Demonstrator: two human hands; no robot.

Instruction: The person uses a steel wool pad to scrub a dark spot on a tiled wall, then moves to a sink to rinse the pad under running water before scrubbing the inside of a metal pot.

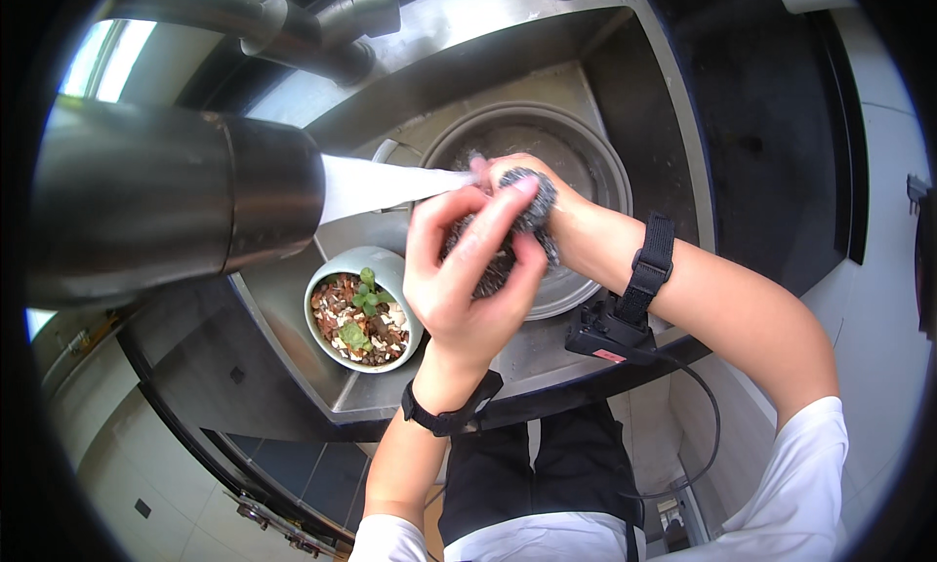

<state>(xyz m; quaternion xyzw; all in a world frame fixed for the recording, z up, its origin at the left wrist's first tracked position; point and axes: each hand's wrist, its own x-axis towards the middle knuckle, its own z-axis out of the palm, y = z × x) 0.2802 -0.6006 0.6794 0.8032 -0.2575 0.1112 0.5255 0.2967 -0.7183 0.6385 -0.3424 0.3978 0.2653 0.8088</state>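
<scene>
My left hand grips a grey steel wool scourer, which bulges out between the fingers. Close behind it is my right hand, wet and partly hidden by the scourer and the left fingers, so its grip cannot be made out. A white stream of water runs from the dark faucet onto the hands. Beneath them a round metal pot with a loop handle sits in the stainless steel sink.
A pale green planter with small succulents and pebbles stands at the sink's left front. Another dark pipe fitting rises at the back left. A black device with a cable hangs from my right wrist strap.
</scene>
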